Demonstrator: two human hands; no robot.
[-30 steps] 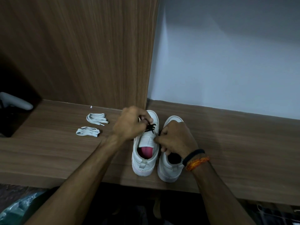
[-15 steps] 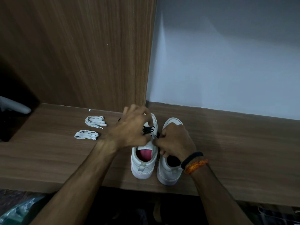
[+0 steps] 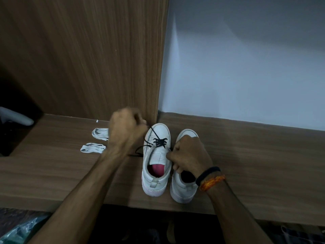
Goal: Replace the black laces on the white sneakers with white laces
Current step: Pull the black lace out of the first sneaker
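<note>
The left hand [image 3: 127, 128] is fisted, its fingers curled round a strand of the black lace [image 3: 159, 142] and drawing it up and away from the left sneaker [image 3: 156, 155]. The right hand [image 3: 189, 154] pinches the shoe's edge beside the eyelets, bracing it. Both sneakers stand side by side on the counter [image 3: 246, 164], toes toward the wall; the right sneaker [image 3: 182, 189] is partly under the right hand.

The likely trouble is a snag: the lace is bunched in a dark tangle at the lower eyelets, and a hard pull could tighten it rather than free it. If the bracing pinch slips, the light shoe may tip or slide into its neighbour.

The lace looks thin, flat and limp. The shoes seem smooth, soft-sided and matte, with a pink insole showing. Two bundles of white laces [image 3: 95, 147] lie folded flat to the left on woodgrain laminate, well apart from the shoes.
</note>
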